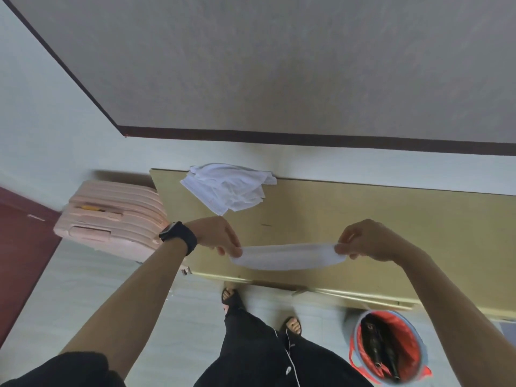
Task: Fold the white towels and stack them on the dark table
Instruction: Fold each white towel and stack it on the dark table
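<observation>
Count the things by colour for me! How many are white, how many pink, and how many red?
White: 2, the towel pinched between the left hand and right hand, and the crumpled heap on the table (its towels can't be counted apart).
Pink: 1, the suitcase.
Red: 1, the lined bin.
Total: 4.

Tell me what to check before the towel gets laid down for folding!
1. Left hand pinches one end of the towel: ok.
2. Right hand pinches the other end: ok.
3. Towel stretched out between the hands, not bunched: ok.
4. Bare table under the towel: ok.
5. Crumpled pile lies apart, at the table's far corner: ok.
6. Towel's edges lined up evenly: cannot tell, it is blurred.
</observation>
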The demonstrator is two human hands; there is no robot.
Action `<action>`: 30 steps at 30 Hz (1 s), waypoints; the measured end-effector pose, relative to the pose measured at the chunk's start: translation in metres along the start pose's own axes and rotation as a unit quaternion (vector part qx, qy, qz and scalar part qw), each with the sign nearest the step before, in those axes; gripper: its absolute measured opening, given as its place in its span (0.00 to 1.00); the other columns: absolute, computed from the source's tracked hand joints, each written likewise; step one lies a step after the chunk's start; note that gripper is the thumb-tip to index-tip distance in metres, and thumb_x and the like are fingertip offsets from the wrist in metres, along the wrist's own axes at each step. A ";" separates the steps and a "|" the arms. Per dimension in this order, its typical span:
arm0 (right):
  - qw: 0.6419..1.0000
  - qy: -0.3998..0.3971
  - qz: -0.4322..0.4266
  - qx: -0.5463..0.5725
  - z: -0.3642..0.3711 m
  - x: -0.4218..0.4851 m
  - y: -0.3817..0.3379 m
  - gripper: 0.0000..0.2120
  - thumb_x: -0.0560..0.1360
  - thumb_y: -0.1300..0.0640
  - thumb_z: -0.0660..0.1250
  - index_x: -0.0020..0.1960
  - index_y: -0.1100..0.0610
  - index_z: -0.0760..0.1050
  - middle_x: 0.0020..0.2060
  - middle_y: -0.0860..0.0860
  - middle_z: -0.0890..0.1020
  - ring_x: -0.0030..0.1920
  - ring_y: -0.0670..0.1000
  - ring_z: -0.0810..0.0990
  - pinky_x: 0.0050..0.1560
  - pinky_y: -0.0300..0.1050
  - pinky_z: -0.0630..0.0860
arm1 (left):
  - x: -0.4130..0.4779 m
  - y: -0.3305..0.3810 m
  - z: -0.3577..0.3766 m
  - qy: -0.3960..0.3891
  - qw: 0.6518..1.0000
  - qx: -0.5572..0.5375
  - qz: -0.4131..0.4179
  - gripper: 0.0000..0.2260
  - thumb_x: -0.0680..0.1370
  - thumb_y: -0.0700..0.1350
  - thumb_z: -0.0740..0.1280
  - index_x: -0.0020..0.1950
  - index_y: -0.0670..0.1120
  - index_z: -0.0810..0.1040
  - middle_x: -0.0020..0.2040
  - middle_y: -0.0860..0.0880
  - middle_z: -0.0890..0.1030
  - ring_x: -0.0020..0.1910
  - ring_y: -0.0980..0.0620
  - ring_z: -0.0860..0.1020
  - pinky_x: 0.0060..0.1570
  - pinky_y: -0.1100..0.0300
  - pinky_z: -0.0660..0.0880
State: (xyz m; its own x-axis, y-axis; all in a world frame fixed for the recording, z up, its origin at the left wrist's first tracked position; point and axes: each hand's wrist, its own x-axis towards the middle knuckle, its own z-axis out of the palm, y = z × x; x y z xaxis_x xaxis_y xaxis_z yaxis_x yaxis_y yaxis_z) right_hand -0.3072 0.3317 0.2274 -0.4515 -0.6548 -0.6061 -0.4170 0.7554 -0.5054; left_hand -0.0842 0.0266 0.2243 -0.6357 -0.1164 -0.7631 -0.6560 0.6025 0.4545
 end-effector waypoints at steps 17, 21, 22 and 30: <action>0.981 0.186 0.044 0.035 0.010 0.119 0.013 0.04 0.76 0.51 0.71 0.47 0.51 0.81 0.40 0.46 0.82 0.45 0.51 0.79 0.43 0.43 0.71 | 0.119 -0.013 -0.029 0.213 0.976 -0.031 -0.031 0.08 0.76 0.60 0.69 0.44 0.58 0.80 0.44 0.56 0.81 0.42 0.55 0.80 0.46 0.55 0.80; 0.971 0.234 0.037 0.021 0.032 0.169 0.028 0.01 0.77 0.55 0.70 0.48 0.51 0.81 0.44 0.48 0.82 0.46 0.53 0.80 0.45 0.43 0.70 | 0.162 -0.020 -0.021 0.248 0.960 -0.113 -0.061 0.06 0.76 0.60 0.67 0.45 0.60 0.80 0.44 0.57 0.83 0.42 0.55 0.82 0.45 0.54 0.82; 0.969 0.243 0.040 0.025 0.037 0.179 0.031 0.02 0.77 0.56 0.70 0.48 0.51 0.81 0.45 0.48 0.81 0.45 0.53 0.80 0.46 0.43 0.71 | 0.170 -0.022 -0.018 0.254 0.954 -0.145 -0.062 0.06 0.76 0.59 0.68 0.45 0.59 0.82 0.45 0.57 0.84 0.44 0.55 0.82 0.47 0.54 0.81; 0.954 0.244 0.118 0.130 0.081 0.183 0.041 0.05 0.78 0.49 0.68 0.48 0.47 0.82 0.40 0.46 0.84 0.29 0.50 0.83 0.41 0.49 0.80 | 0.186 -0.033 0.029 0.311 0.863 -0.383 -0.109 0.05 0.76 0.50 0.72 0.49 0.51 0.86 0.44 0.54 0.86 0.44 0.51 0.83 0.53 0.54 0.80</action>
State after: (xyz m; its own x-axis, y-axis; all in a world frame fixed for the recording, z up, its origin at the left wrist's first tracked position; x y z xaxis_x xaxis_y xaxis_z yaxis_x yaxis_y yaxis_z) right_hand -0.3427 0.2450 0.0458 -0.8487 -0.3512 -0.3955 -0.0775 0.8222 -0.5639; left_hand -0.1688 0.0074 0.0543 -0.4020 -0.7054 -0.5837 -0.7135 -0.1582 0.6826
